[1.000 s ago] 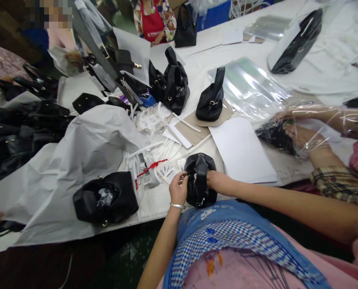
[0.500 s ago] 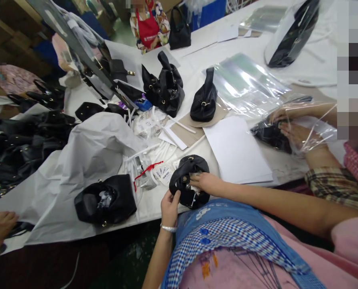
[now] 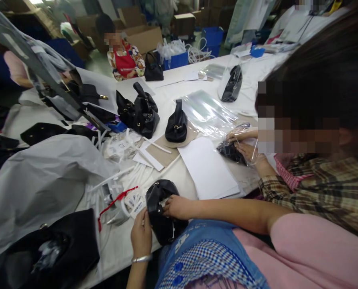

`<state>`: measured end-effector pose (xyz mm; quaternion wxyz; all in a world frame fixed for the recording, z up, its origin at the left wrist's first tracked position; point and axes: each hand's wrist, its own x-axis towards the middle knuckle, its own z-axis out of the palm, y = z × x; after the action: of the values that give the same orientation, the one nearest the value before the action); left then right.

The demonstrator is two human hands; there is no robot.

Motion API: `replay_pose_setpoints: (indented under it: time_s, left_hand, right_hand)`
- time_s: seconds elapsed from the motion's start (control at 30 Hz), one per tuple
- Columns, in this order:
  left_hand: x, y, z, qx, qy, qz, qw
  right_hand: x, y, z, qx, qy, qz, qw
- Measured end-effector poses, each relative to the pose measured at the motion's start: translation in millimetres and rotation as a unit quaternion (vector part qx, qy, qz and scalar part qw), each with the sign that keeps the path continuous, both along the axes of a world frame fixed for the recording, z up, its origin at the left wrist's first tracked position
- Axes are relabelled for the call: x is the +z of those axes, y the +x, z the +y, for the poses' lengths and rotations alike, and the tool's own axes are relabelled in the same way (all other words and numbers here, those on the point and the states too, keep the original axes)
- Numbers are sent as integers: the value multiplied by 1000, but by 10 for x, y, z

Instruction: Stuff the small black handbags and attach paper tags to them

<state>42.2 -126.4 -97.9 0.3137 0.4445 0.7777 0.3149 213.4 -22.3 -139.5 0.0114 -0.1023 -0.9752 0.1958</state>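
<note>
A small black handbag stands at the table's front edge, tilted against my blue apron, with its mouth facing up. My left hand, a silver bangle on its wrist, grips the bag's left side, thumb near the rim. Into the opening reaches my right hand, fingers bent together; something whitish shows beside them, but the fingertips are hidden. Left of the bag lie white printed tags and a red cord. Another black bag, with crumpled clear plastic in its mouth, lies at lower left.
White sheets lie right of my bag. Beyond them are clear plastic sleeves and an upright black bag. At right, a co-worker's hands handle a black bag in clear plastic. Grey sheeting covers the left side.
The view has swung up and to the right, so the table's things sit further left and the co-worker at right shows more. Both my hands stay at the same bag.
</note>
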Motion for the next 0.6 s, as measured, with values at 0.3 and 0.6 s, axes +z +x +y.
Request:
replay_pose_setpoints:
  time_s: [0.3, 0.6]
  left_hand:
    - [69, 89, 211, -178, -125, 214, 952]
    - [-201, 37, -43, -102, 74, 112, 986]
  right_hand:
    - [33, 93, 39, -8, -59, 40, 997]
    - [206, 34, 86, -35, -165, -9, 986]
